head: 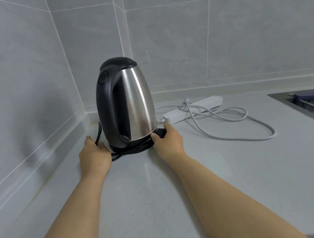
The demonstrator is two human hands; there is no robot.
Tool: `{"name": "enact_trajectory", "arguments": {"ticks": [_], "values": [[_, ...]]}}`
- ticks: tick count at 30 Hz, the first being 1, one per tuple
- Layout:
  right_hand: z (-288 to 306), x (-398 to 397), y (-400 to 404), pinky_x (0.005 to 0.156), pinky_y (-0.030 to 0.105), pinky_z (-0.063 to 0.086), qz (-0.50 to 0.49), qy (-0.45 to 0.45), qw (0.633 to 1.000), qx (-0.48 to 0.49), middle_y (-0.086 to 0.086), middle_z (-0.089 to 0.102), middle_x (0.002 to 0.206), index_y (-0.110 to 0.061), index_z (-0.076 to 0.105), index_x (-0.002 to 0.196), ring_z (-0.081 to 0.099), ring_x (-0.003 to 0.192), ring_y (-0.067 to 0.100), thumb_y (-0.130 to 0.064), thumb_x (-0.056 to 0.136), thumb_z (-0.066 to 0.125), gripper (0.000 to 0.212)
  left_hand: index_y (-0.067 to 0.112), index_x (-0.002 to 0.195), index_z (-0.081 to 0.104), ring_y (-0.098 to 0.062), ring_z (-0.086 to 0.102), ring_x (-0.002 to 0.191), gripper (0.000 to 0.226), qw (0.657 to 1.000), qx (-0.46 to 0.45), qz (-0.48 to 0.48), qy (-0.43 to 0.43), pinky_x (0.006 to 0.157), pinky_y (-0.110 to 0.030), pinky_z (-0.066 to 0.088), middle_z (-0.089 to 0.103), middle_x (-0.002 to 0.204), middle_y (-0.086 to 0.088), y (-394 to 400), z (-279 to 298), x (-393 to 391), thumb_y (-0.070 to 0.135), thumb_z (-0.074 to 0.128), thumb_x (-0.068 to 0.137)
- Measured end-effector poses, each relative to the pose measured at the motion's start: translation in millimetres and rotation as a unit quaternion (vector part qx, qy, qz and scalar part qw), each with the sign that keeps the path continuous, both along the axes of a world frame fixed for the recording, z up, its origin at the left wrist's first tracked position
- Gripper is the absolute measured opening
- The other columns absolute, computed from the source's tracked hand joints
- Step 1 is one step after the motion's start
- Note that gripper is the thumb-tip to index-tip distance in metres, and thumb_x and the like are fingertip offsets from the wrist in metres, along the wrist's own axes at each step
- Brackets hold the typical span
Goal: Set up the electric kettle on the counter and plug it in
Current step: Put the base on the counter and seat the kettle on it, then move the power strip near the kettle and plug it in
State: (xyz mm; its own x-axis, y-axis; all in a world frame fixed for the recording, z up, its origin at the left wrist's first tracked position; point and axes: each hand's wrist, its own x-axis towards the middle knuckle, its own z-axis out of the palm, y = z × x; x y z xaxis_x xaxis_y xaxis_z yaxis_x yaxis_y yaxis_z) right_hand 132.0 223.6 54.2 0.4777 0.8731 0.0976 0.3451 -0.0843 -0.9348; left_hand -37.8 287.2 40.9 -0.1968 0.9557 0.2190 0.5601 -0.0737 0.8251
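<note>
Holding: both hands sit low at the kettle [125, 101] base, one each side, likely freeing the cord before plugging in.
Kettle: steel body, black lid and handle, upright on its black base [131, 147], in the worktop corner close to both walls; handle faces the camera.
Left hand: left hand [94, 155] just left of the kettle base, grip closed round the black cord [98, 134]; a loop of cord stands up above the fingers.
Right hand: right hand [168, 140] just right of the kettle base, grip pinching the black plug [160, 132] between thumb and fingers.
Why held so: my read is that the cord is wound round the base, so one hand steadies the slack while the other leads the plug end out.
Power strip: white power strip [193, 108] lies flat right of the kettle, close behind the right hand, sockets up; whether its own feed is live I cannot tell.
White cable: grey-white cable [236, 123] loops loosely right of the kettle, partly across the strip, its plug lying on top of the strip.
Stage: kettle already stands in place; plugging in not yet done.
Next: judged, carry the plug the short way right of the kettle to the strip; the loose cable could snag.
Worktop: pale grey speckled worktop [144, 194], smooth, front edge below the forearms.
Room: large grey wall tiles [242, 36] behind and left of the kettle, pale sealant at the joint.
Sink: steel sink [287, 99] far right of the kettle, utensils inside, too cropped to name.
</note>
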Motion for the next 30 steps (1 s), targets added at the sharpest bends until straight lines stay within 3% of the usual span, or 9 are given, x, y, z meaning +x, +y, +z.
{"name": "enact_trajectory", "arguments": {"ticks": [4, 8, 15, 18, 25, 28, 30], "values": [[-3, 0, 5, 0.105, 0.031, 0.037, -0.011, -0.011, 1.000, -0.002, 0.009, 0.049, 0.137, -0.010, 0.031, 0.147, 0.046, 0.128, 0.026, -0.016, 0.096, 0.054, 0.056, 0.009, 0.147, 0.029, -0.030, 0.038, 0.135, 0.053, 0.996, 0.066, 0.020, -0.050, 0.105, -0.035, 0.033, 0.034, 0.151, -0.011, -7, 3, -3, 0.021, 0.046, 0.098], [-5, 2, 5, 0.112, 0.033, 0.032, -0.001, 0.004, 1.000, 0.017, 0.006, 0.036, 0.152, -0.016, 0.022, 0.152, 0.038, 0.137, 0.023, -0.011, 0.097, 0.053, 0.063, 0.006, 0.134, 0.042, -0.027, 0.040, 0.128, 0.042, 0.976, 0.202, 0.054, -0.067, 0.106, -0.030, 0.030, 0.037, 0.138, -0.013, -20, 8, -2, 0.009, 0.049, 0.093], [-9, 7, 0, 0.111, 0.031, 0.034, -0.041, 0.052, 0.996, 0.062, 0.002, 0.043, 0.147, -0.015, 0.035, 0.147, 0.041, 0.135, 0.019, -0.010, 0.096, 0.050, 0.054, 0.007, 0.115, 0.046, -0.028, 0.045, 0.116, 0.040, 0.916, 0.396, 0.045, -0.039, 0.097, -0.042, 0.027, 0.044, 0.122, -0.017, -46, 13, 8, 0.001, 0.052, 0.076], [-10, 8, -5, 0.102, 0.024, 0.037, -0.061, 0.045, 0.994, 0.080, 0.002, 0.048, 0.139, -0.012, 0.043, 0.140, 0.048, 0.126, 0.018, -0.010, 0.096, 0.050, 0.045, 0.013, 0.109, 0.047, -0.023, 0.044, 0.113, 0.035, 0.895, 0.446, -0.002, 0.005, 0.094, -0.030, 0.023, 0.049, 0.115, -0.016, -55, 14, 17, 0.008, 0.049, 0.075], [-12, 16, -21, 0.087, 0.019, 0.036, -0.070, -0.017, 0.991, 0.114, 0.003, 0.053, 0.125, -0.010, 0.055, 0.121, 0.053, 0.105, 0.014, -0.008, 0.095, 0.047, 0.027, 0.016, 0.108, 0.049, -0.016, 0.050, 0.107, 0.029, 0.828, 0.504, -0.196, 0.147, 0.088, -0.037, 0.032, 0.047, 0.115, 0.003, -79, 6, 48, 0.008, 0.048, 0.080], [-11, 30, -30, 0.086, 0.018, 0.036, -0.067, -0.055, 0.989, 0.116, 0.003, 0.053, 0.122, -0.010, 0.057, 0.116, 0.053, 0.104, 0.013, -0.007, 0.094, 0.049, 0.024, 0.013, 0.110, 0.050, -0.019, 0.054, 0.106, 0.031, 0.791, 0.502, -0.282, 0.205, 0.083, -0.039, 0.039, 0.051, 0.115, 0.000, -83, 1, 60, 0.005, 0.049, 0.080], [-11, 43, -36, 0.086, 0.018, 0.037, -0.067, -0.085, 0.987, 0.117, 0.003, 0.053, 0.120, -0.009, 0.059, 0.114, 0.053, 0.105, 0.014, -0.007, 0.094, 0.050, 0.022, 0.012, 0.108, 0.049, -0.023, 0.056, 0.099, 0.029, 0.787, 0.486, -0.311, 0.218, 0.080, -0.038, 0.041, 0.056, 0.109, -0.005, -86, 0, 68, 0.005, 0.047, 0.081]]}}
